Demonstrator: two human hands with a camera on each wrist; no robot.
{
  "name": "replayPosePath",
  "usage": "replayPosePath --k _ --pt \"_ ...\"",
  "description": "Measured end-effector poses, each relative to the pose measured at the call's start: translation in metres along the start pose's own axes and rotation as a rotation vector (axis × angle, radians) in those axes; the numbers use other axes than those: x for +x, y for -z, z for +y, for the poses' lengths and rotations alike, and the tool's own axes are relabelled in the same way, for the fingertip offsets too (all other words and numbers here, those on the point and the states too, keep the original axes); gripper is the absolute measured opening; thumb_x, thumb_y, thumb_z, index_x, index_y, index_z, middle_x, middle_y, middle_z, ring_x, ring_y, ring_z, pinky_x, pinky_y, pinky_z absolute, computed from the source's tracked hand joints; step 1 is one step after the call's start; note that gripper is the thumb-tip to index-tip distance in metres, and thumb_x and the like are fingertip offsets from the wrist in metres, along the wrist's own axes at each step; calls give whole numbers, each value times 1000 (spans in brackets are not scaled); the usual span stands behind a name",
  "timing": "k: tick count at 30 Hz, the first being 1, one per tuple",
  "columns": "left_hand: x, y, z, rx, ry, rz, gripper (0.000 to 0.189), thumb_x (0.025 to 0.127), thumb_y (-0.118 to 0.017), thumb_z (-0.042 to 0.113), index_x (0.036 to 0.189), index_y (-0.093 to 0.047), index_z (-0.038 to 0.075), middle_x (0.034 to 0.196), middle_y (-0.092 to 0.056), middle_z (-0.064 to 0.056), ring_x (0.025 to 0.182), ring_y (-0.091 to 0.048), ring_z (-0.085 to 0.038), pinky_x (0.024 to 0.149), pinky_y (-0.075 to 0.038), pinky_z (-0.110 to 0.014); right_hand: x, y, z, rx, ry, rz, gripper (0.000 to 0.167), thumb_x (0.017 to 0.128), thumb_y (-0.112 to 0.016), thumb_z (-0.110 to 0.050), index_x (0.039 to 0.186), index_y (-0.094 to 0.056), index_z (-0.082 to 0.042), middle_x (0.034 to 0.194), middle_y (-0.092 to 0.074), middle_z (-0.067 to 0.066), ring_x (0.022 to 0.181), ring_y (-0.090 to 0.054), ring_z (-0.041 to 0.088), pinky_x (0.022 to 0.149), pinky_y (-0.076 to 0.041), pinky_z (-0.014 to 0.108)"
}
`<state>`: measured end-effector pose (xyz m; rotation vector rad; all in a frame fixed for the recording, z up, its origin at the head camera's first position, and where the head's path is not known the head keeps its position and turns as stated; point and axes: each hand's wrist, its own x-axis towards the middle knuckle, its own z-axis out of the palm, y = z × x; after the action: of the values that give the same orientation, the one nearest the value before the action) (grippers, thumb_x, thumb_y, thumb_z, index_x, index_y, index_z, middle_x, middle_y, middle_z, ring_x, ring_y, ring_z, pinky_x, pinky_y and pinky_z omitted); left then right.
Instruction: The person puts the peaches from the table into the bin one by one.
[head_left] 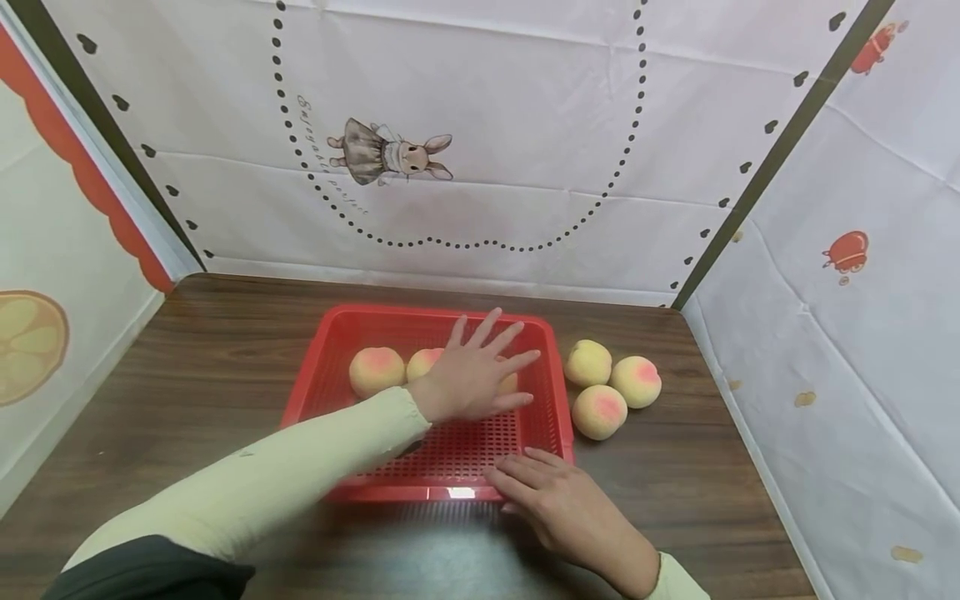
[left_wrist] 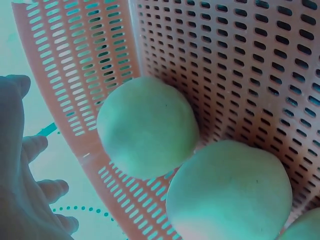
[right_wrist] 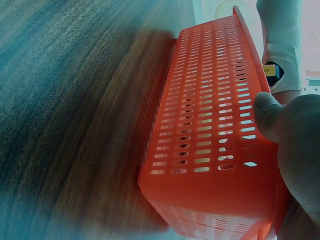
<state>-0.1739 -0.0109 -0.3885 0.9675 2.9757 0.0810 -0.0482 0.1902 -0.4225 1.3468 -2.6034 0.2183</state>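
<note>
A red plastic basket (head_left: 442, 492) with slotted walls stands on the table. Inside, along its far side, lie a peach (head_left: 377, 372) at the left, a second peach (head_left: 423, 362) beside it, and a third partly covered by my left hand (head_left: 468, 379). That hand is spread over the basket, fingers straight and apart, holding nothing. In the left wrist view its fingertips (left_wrist: 55, 190) are apart from the nearest peach (left_wrist: 147, 127). My right hand (head_left: 551, 496) grips the basket's near right corner, fingers over the rim and thumb (right_wrist: 267, 115) against the outer wall.
Three more peaches, one yellow (head_left: 588, 363) and two blushed with pink (head_left: 600, 412), sit close together just right of the basket. Wood-grain table (head_left: 217, 367) surrounds it. A printed white cloth wall (head_left: 510, 150) rises behind, with more cloth at both sides.
</note>
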Motion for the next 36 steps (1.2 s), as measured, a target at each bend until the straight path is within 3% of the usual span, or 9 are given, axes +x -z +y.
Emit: replayPosePath --k 7,20,29,36 --pt "-10 8 -7 -20 46 -2 74 97 -46 73 162 -32 41 176 -18 -2 164 -3 -39 126 -11 -73 0 -2 1 -18 26 42 43 95 -76 -31 137 -67 -22 129 -74 -4 120 -71 16 108 -55 39" --pt "-37 23 -26 -39 90 -15 73 98 -49 70 163 -31 40 176 -18 -4 164 -2 -42 126 -9 -74 -2 -2 1 -17 21 28 44 96 -74 -31 138 -65 -24 131 -74 -3 122 -70 15 109 -55 39" --pt "-71 30 -56 -80 194 34 73 98 -53 67 162 -35 37 175 -20 -8 162 -1 -46 123 -9 -77 0 -1 2 -11 28 36 45 95 -76 -30 138 -66 -22 131 -74 -2 122 -70 16 108 -55 40" --pt "-97 29 -77 -128 271 35 74 98 -55 64 163 -34 34 175 -19 -11 161 -2 -50 121 -7 -80 0 0 1 -5 20 18 49 94 -77 -31 140 -64 -23 132 -73 -1 122 -70 17 108 -55 40"
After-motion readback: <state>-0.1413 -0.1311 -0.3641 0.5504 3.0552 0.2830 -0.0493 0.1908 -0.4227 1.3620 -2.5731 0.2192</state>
